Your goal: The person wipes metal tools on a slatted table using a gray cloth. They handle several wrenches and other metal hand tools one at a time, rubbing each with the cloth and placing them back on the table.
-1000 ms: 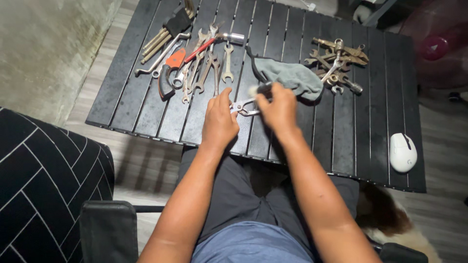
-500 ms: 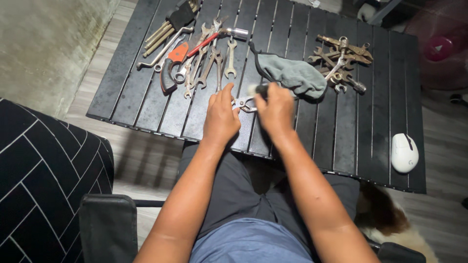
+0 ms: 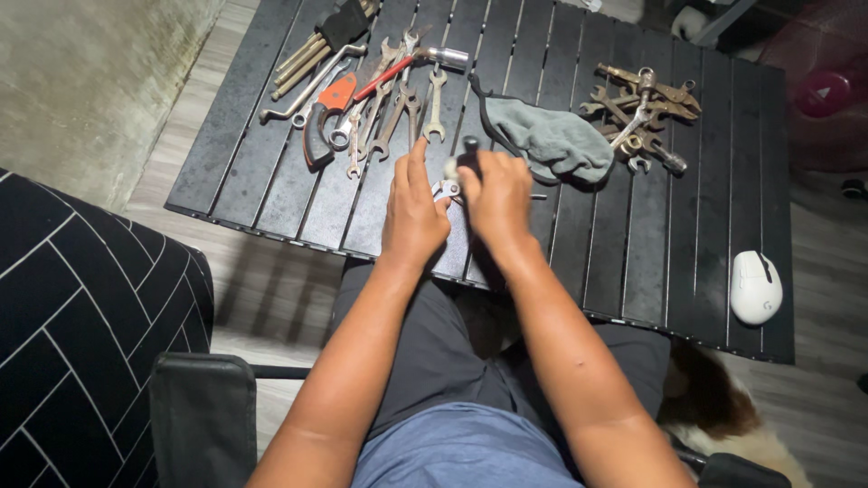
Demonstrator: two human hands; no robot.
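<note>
Apparently midway, I grip a small metal tool (image 3: 446, 189) in my left hand (image 3: 413, 215) while my right hand (image 3: 496, 197) clenches a dark handle (image 3: 470, 145) over it, rusty wrenches (image 3: 640, 116) lying untouched on the table (image 3: 271, 181).

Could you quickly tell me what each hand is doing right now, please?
Left hand: closed on a small metal tool over the black slatted table.
Right hand: closed on a dark-handled tool, working against it.

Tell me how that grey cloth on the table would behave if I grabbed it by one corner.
The grey cloth lies crumpled in soft folds, so it would likely hang limp. It looks thin, so probably light. Its dark trim trails loosely and may drag toward the wrenches.
</note>
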